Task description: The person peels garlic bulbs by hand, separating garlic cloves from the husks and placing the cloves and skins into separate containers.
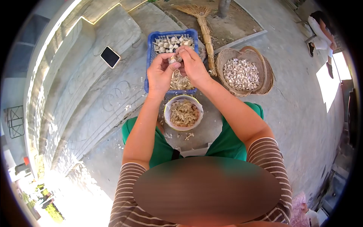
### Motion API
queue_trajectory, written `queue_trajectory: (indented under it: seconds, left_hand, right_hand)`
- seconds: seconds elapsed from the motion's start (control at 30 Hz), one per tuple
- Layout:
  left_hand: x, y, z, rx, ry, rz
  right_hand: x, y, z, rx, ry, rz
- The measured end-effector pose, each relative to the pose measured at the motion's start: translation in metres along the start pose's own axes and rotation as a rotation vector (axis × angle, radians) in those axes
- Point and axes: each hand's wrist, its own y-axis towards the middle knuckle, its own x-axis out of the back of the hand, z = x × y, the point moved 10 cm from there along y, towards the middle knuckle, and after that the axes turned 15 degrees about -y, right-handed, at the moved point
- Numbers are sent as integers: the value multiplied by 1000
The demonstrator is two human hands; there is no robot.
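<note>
Between my two hands, over the blue plastic crate [150, 66], is a garlic bulb [174, 59], partly hidden by the fingers. My left hand [160, 72] grips it from the left, thumb and fingers closed on it. From the right, the fingers of my right hand [193, 66] pinch at its top. Whole garlic bulbs [170, 43] fill the far part of the crate, and loose papery skins [180, 82] lie in its near part. Closer to me, a round bowl [166, 113] with a pale lining holds more dry skins [184, 113].
A wicker basket [269, 77] of separated cloves [241, 74] stands at the right. Behind it lies a straw broom [205, 32]. A phone [110, 57] rests on the concrete step [113, 30] at left. Another person [321, 34] sits at the far right.
</note>
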Motion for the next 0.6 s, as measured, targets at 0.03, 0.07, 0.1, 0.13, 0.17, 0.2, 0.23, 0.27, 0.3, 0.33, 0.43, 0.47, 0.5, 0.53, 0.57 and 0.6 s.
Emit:
queue_trajectory:
  seconds: [0.03,0.07,0.1,0.13,0.17,0.2,0.23,0.27,0.3,0.33,0.43,0.47,0.5,0.53,0.57,0.6]
  left_hand:
    - [0,0,-2,-1,-1,-2]
    - [2,1,-1,36,-19,-19]
    - [3,2,0,71,-37,-35]
    - [4,4,-1,64,-36,-35]
    - [8,4,0,70,-85,-69]
    - [12,4,2,76,-135,-102]
    - [14,4,3,73,-135,-102]
    - [20,5,7,87,-227,-133]
    - [24,6,9,102,-320,-164]
    - [25,5,9,102,-321,-164]
    - [25,6,8,92,-280,-157]
    - [26,6,8,98,-267,-162]
    - [27,6,8,104,-254,-167]
    - [27,5,7,102,-255,-165]
    - [26,5,7,106,-299,-157]
    - [25,5,7,109,-343,-148]
  right_hand:
    - [-4,-3,-2,-117,121,64]
    - [-9,-7,-7,-233,241,127]
    - [-9,-5,-9,-230,240,130]
    - [-10,-2,-12,-222,311,147]
    - [-12,0,-13,-215,383,164]
    - [-12,1,-14,-212,382,166]
    - [-16,1,-15,-232,460,204]
    - [-20,1,-15,-251,538,241]
    - [-19,2,-17,-249,536,241]
    - [-23,2,-18,-265,576,270]
    - [-27,-1,-14,-309,619,290]
    - [-27,-3,-15,-337,624,281]
    - [-27,-2,-17,-335,622,281]
    - [-27,0,-18,-291,624,305]
    - [-28,1,-17,-246,625,329]
    - [-30,1,-17,-244,624,329]
